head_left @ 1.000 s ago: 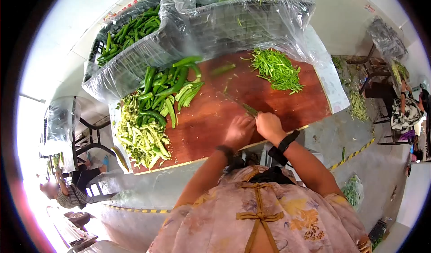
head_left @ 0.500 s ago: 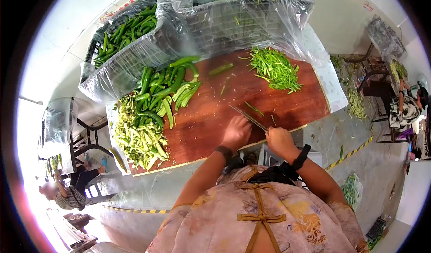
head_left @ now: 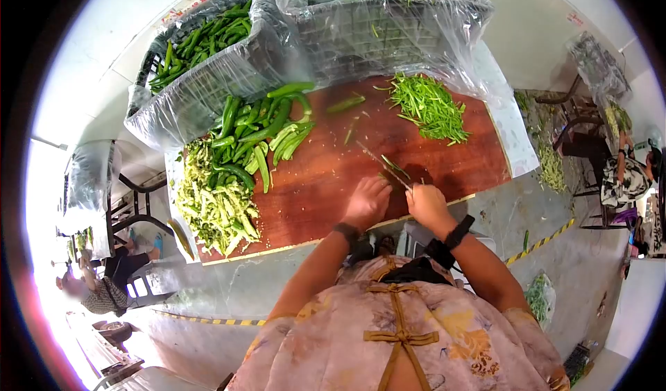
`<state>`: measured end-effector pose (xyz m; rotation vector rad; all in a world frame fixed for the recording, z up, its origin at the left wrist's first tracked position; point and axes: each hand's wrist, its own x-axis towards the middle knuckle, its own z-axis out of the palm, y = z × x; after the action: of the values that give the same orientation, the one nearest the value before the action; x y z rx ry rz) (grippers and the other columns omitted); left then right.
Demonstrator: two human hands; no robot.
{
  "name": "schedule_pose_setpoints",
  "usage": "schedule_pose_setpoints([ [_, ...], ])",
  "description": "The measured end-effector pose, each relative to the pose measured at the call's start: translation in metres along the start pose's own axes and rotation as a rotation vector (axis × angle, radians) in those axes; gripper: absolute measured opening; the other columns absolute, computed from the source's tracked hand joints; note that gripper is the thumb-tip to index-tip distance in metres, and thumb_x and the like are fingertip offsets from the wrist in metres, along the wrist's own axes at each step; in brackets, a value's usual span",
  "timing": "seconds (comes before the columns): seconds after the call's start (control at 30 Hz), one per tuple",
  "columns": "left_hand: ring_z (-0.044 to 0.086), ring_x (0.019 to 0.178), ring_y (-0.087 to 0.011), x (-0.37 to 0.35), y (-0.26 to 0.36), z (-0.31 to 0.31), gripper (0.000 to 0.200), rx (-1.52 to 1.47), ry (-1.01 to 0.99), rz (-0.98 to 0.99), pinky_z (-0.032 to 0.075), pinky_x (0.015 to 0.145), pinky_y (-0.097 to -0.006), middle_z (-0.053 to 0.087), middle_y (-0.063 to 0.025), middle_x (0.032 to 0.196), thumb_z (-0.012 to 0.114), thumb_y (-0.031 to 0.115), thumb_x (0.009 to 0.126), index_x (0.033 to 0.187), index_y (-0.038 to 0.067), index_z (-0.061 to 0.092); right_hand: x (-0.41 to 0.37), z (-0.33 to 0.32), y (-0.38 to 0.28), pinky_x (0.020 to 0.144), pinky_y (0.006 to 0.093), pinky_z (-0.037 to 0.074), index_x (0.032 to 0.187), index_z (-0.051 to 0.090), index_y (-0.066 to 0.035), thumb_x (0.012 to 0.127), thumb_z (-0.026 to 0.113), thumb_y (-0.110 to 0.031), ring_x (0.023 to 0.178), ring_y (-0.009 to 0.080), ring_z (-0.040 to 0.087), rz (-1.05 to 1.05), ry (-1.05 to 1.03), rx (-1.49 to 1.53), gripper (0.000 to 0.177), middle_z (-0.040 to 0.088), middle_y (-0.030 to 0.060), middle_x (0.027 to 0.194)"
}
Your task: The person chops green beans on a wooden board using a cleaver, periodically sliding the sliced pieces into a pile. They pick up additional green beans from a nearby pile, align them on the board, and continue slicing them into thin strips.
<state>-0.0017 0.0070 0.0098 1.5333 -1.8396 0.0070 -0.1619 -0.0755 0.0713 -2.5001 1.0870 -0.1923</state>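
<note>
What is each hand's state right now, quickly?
Left hand: curled on the cutting board; whether it holds anything cannot be told.
Right hand: closed on the knife.

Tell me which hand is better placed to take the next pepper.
Left. The left hand holds no knife and is nearer the peppers; the right hand holds the knife.

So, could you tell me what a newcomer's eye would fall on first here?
The red-brown cutting board fills the middle, with whole green peppers heaped on its left part and a pile of green shreds at its far right corner. At its near edge the right hand grips a knife, close beside the left hand.
</note>
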Motion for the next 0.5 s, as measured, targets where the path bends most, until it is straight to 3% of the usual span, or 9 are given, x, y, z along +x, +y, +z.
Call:
schedule_pose_setpoints([
  [0.1,0.053,0.099,-0.0306,0.0,0.002,0.0,0.024,0.012,-0.018,0.015,0.042,0.086,-0.0424,0.057,-0.0118,0.098,0.061,0.007,0.069,0.093,0.003,0.06,-0.019,-0.002,0.002,0.063,0.0496,0.047,0.074,0.06,0.001,0.083,0.055,-0.019,0.069,0.0413,0.059,0.008,-0.098,-0.025,0.022,0.059,0.0232,0.067],
  [0.5,0.052,0.099,-0.0293,0.004,0.002,-0.005,0.023,-0.025,-0.028,0.02,0.041,0.087,-0.0413,0.055,-0.0115,0.093,0.06,0.006,0.066,0.088,0.003,0.059,0.0,0.015,-0.003,0.066,0.0489,0.048,0.073,0.06,0.001,0.083,0.055,-0.02,0.07,0.0416,0.059,0.025,-0.109,0.031,0.024,0.06,0.0235,0.071],
])
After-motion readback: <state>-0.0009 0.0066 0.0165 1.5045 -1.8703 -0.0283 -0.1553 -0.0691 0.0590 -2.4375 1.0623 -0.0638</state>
